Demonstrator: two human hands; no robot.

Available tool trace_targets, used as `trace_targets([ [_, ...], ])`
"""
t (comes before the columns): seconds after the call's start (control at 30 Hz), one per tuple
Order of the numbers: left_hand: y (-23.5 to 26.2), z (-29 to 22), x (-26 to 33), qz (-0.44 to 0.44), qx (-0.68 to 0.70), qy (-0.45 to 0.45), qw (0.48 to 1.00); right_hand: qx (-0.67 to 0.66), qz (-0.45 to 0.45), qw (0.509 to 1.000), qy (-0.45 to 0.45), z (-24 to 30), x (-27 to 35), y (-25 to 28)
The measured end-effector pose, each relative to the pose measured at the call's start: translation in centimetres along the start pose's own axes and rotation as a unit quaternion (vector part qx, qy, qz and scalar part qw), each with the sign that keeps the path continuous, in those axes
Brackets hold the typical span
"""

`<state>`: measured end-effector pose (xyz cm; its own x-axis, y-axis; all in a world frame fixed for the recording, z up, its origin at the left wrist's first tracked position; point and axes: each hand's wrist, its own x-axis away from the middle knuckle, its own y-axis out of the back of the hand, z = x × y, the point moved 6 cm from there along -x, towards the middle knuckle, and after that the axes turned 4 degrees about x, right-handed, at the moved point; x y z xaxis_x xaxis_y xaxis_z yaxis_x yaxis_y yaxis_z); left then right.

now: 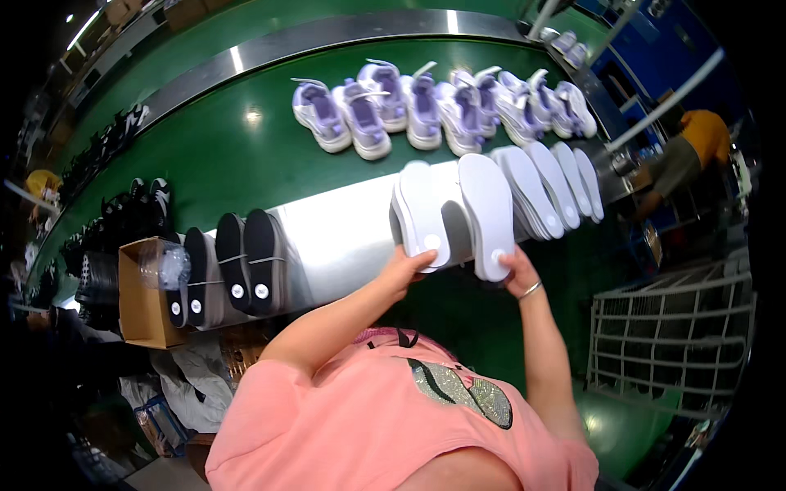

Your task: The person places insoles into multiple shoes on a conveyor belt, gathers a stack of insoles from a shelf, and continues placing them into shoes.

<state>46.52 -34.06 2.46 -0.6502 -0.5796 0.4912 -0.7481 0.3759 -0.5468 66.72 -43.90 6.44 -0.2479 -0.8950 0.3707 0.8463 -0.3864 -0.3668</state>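
My left hand (402, 273) grips the heel end of a small stack of white insoles (421, 209), thumb on top. Beside it, my right hand (521, 273) holds the heel end of another stack of white insoles (486, 204). Both stacks are over the metal ledge (344, 225), toes pointing away from me; how much they rest on it I cannot tell. Just right of my right hand, more white insole stacks (530, 192) lie in a row. Past the ledge, several white and lilac sneakers (423, 110) stand on the green surface.
Bundles of black insoles (264, 254) lie on the ledge's left part, next to an open cardboard box (139, 299) with clear plastic in it. Black shoes (139, 204) stand at far left. A white wire rack (671, 340) is at right; another person (700, 139) bends at far right.
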Motion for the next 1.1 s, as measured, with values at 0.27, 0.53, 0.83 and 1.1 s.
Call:
trace_targets([
  [0.27,-2.0,1.0,-5.7,0.070,-0.243,0.242,0.937,0.368,-0.177,0.891,-0.200,4.3,-8.6,3.7],
  [0.53,5.2,-16.3,-7.7,-0.210,-0.465,-0.241,0.826,0.621,-0.070,0.772,0.113,6.8,-10.6,-6.1],
  [0.83,13.6,-28.4,-12.9,-0.250,-0.772,-0.130,0.570,0.768,-0.105,0.628,0.076,3.2,-14.1,-11.1],
  [1.1,12.6,-27.5,-0.9,-0.319,-0.574,-0.399,0.640,0.776,-0.096,0.617,0.087,2.8,-13.8,-10.1],
])
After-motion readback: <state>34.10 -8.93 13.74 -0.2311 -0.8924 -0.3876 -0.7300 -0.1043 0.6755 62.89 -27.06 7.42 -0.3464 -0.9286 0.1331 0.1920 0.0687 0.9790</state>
